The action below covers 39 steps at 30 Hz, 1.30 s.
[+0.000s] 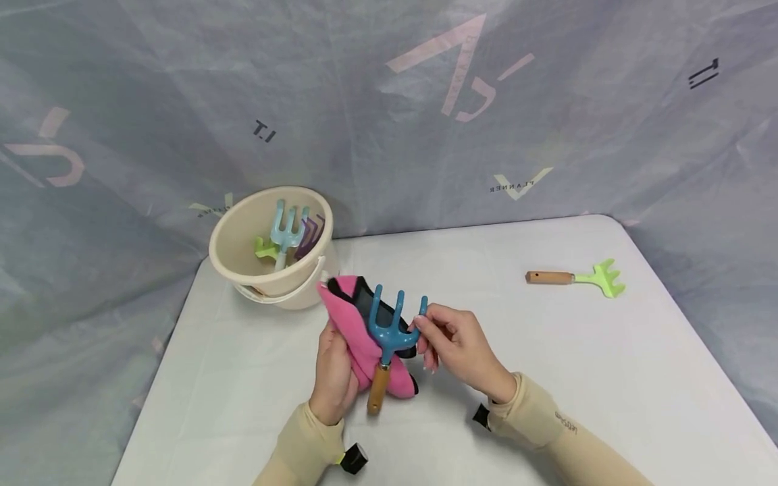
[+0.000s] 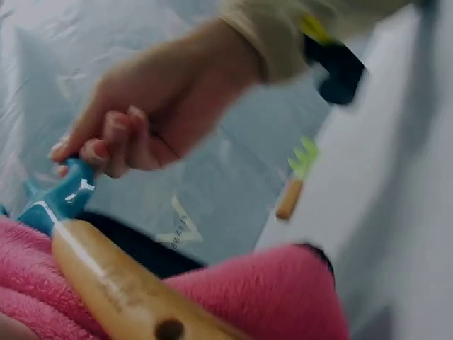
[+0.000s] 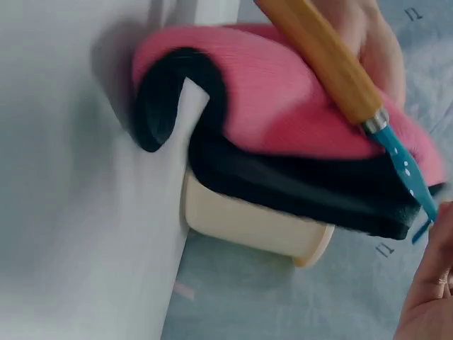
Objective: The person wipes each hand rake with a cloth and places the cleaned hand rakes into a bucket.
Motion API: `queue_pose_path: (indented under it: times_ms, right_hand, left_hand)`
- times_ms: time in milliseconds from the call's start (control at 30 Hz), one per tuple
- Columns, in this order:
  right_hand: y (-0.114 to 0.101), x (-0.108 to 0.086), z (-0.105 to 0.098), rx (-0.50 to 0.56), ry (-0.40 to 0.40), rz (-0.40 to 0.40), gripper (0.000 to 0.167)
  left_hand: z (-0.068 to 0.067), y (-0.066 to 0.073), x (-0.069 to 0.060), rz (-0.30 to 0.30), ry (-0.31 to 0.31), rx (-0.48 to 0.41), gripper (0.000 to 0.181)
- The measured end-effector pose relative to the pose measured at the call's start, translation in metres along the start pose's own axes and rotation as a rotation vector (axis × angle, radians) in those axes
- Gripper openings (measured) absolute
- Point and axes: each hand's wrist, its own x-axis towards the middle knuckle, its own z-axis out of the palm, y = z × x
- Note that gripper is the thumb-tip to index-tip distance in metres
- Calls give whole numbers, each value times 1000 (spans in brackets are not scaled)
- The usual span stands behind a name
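Note:
My left hand (image 1: 333, 378) holds a folded pink cloth (image 1: 348, 322) with black edging and a dark underside. Over the cloth lies a blue hand fork (image 1: 389, 337) with a wooden handle (image 2: 120, 276), its tines pointing away from me. Thumb and fingers of my right hand (image 1: 464, 345) pinch the fork's right tine. In the right wrist view the cloth (image 3: 283, 106) hangs in a fold beneath the handle (image 3: 336, 67). Part of my left hand (image 3: 382, 53) shows behind it; the cloth hides most of its fingers.
A cream bucket (image 1: 298, 293) stands at the back left. Inside it are a light blue fork (image 1: 288, 236), a green tool (image 1: 265, 249) and a purple rake (image 1: 310, 237). On the white table's right side lies a green fork (image 1: 602, 278) with a wooden handle. Grey fabric (image 1: 340, 121) hangs behind.

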Motion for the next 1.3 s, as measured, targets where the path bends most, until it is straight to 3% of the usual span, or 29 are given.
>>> queue_pose_path:
  times_ms: [100, 300, 400, 567, 700, 1000, 1133, 1300]
  right_hand:
    - [1, -1, 3, 1, 25, -1, 20]
    - [4, 0, 4, -14, 102, -8, 22]
    - [6, 1, 2, -48, 151, -10, 23]
    - [6, 4, -1, -76, 222, -6, 24]
    - [7, 4, -2, -84, 262, 0, 25]
    - [10, 4, -4, -100, 338, -34, 23]
    - [7, 5, -6, -74, 379, -18, 28]
    - [8, 7, -10, -81, 426, 16, 28]
  left_hand:
    - [0, 0, 0, -5, -7, 4, 37]
    - [2, -6, -4, 11, -239, 336, 20]
    - [3, -11, -4, 11, -282, 422, 30]
    - [9, -17, -5, 4, -265, 510, 43]
    - [14, -20, -7, 32, -246, 564, 49]
    - [19, -32, -11, 160, -193, 664, 36]
    - [20, -38, -14, 229, -179, 760, 29]
    - [22, -40, -17, 295, -193, 936, 34]
